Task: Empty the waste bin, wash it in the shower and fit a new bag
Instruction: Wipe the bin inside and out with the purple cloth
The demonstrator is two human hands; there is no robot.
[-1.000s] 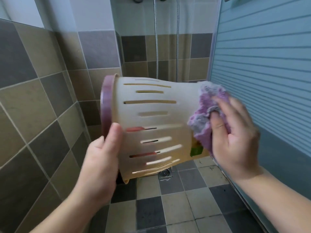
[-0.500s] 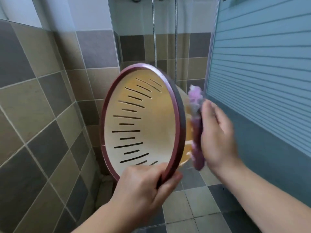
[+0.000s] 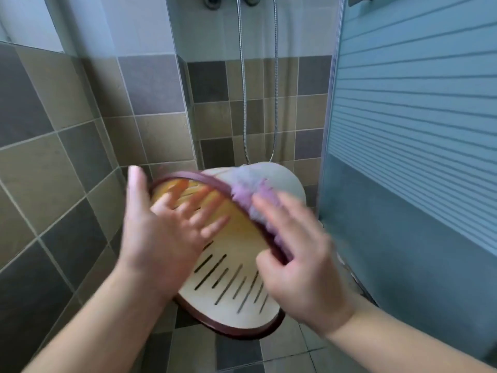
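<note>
Hands (image 3: 161,232) on bin (image 3: 234,297), cloth (image 3: 250,195)

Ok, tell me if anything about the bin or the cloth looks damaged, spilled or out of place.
Nothing stands out. The slotted bin shows no cracks or spills, and its dark rim looks whole. The purple cloth lies over the rim under the right hand; the left hand is spread at the opening. Motion blur hides fine detail.

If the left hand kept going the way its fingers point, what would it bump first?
Probably the inside wall of the waste bin: the left hand already reaches into its mouth, fingers spread. Blur makes the depth uncertain.
</note>
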